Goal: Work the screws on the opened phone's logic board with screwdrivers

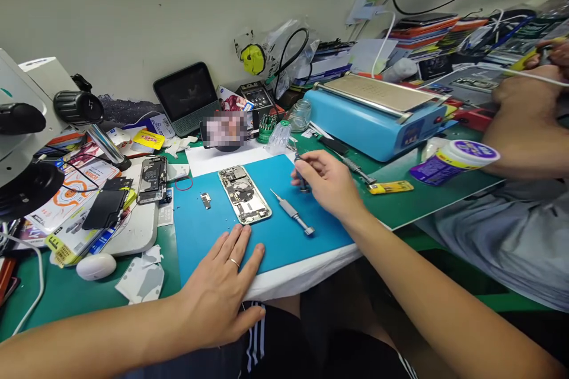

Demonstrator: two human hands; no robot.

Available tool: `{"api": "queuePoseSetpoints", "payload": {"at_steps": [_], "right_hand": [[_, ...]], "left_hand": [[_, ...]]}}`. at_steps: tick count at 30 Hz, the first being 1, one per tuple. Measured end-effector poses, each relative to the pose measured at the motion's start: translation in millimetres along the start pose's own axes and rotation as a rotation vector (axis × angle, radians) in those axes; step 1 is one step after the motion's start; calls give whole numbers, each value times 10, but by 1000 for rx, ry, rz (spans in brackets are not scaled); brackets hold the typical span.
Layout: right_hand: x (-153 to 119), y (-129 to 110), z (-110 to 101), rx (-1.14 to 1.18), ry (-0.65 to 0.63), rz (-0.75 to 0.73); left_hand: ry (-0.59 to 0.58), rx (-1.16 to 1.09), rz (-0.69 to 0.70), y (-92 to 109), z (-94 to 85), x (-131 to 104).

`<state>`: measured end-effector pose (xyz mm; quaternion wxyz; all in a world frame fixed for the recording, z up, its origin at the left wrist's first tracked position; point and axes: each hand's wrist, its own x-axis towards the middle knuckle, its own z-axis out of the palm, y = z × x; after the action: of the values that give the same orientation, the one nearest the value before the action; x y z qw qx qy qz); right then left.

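An opened phone (pixel 245 195) lies on the blue mat (pixel 213 243), its inner parts bare. My left hand (pixel 224 269) rests flat at the mat's front edge, fingers spread, fingertips close to the phone's lower end. Over the mat's right side, my right hand (pixel 326 180) is closed on a dark, upright screwdriver (pixel 302 177), partly hidden by the fingers. A second, grey screwdriver (pixel 292 213) lies between the phone and that hand. Left of the phone is a small phone part (pixel 205 200), with tiny specks, perhaps screws, nearer the front.
A microscope (pixel 35 124) stands at left, near another opened phone (pixel 152 180) and a white mouse (pixel 96 267). Behind the mat are a propped phone (pixel 229 130) and a screen (pixel 186 98). To the right sit a blue heating plate machine (pixel 368 121), a tub (pixel 456 161) and another person's arm (pixel 520 118).
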<state>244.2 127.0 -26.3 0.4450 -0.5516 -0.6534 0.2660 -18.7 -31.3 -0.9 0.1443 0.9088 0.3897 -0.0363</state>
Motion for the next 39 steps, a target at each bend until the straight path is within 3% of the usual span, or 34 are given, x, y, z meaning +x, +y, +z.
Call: {"api": "queuePoseSetpoints", "payload": {"at_steps": [4,7,20,35,39], "right_hand": [[-91,118,27,55,222,-19],[-92,136,63,39,292,-51],[-146,25,73,108,279,-133],[-165,-45,4,-44,377,-231],[-187,14,1,6,319,-278]], "left_hand": [[-3,28,2,20,-10,4],[-27,44,23,35,-23,1],[-3,43,47,10,-30,-25],[-10,16,72,-9,-83,-44],[-27,29,98,-32,-103,-61]]}}
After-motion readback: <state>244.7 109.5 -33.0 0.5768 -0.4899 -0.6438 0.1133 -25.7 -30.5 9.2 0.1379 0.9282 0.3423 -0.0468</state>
